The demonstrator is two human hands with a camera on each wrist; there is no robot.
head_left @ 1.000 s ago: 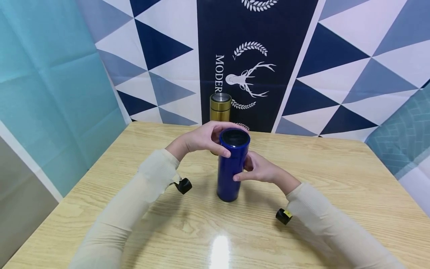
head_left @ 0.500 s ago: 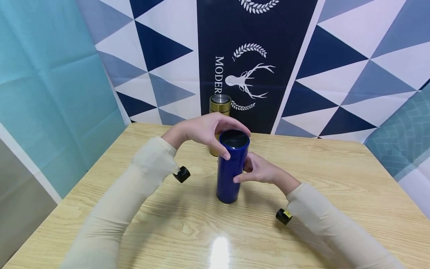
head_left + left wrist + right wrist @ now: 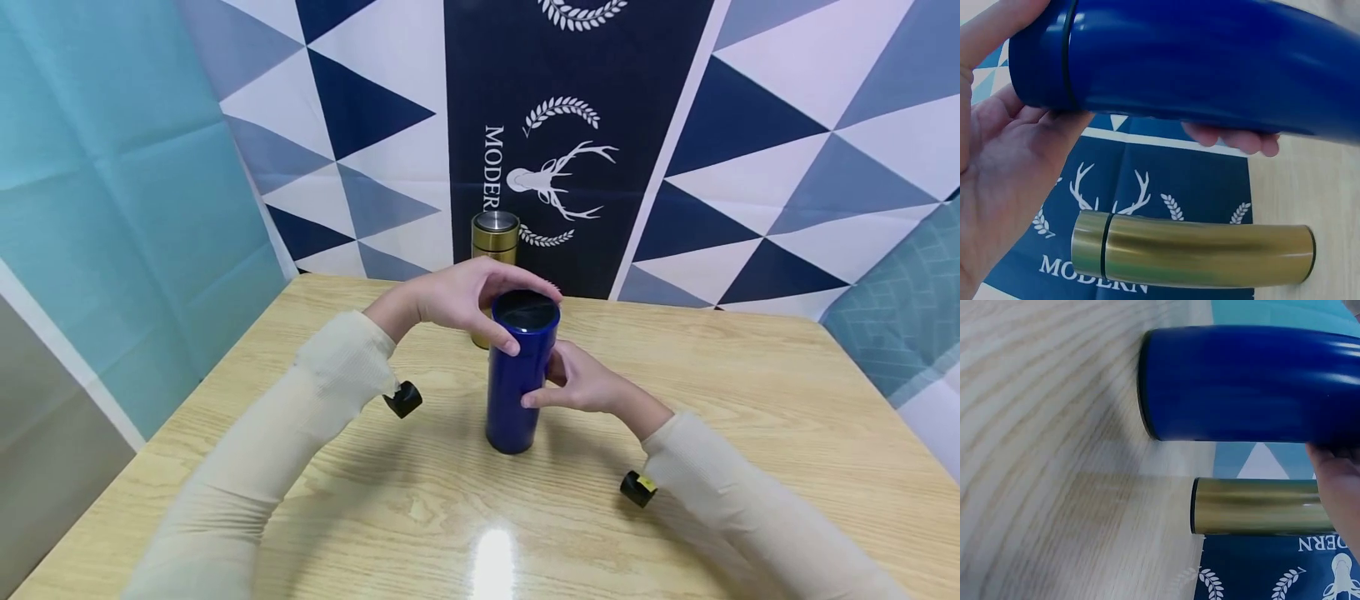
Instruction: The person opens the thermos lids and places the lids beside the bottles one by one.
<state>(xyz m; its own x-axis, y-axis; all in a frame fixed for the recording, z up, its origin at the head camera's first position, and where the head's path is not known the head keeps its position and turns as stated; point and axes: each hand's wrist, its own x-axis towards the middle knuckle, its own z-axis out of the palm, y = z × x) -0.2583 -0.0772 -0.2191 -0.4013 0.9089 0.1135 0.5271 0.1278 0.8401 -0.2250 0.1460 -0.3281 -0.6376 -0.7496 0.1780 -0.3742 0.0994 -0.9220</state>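
A blue thermos [image 3: 512, 392] with a dark lid top is near the middle of the wooden table, roughly upright; I cannot tell if its base touches the wood. My left hand [image 3: 468, 298] holds the thermos's lid [image 3: 1040, 59], thumb on the near side and fingers reaching round the far side. A dark seam separates lid and body in the left wrist view. Lower down, my right hand [image 3: 581, 379] grips the body from the right; its fingertips [image 3: 1235, 139] show beyond the bottle. Behind stands a gold thermos [image 3: 495, 233], partly hidden by my left hand.
The wooden table [image 3: 420, 517] runs back to a patterned cloth [image 3: 375, 167] with a deer print. A teal cloth [image 3: 135, 183] hangs on the left. A black wrist camera [image 3: 403, 399] sits under the left cuff, another black wrist camera [image 3: 637, 488] under the right.
My left hand has risen slightly and turned around the lid, with a wider arch between thumb and fingers. My right hand and the blue thermos stay almost in place.
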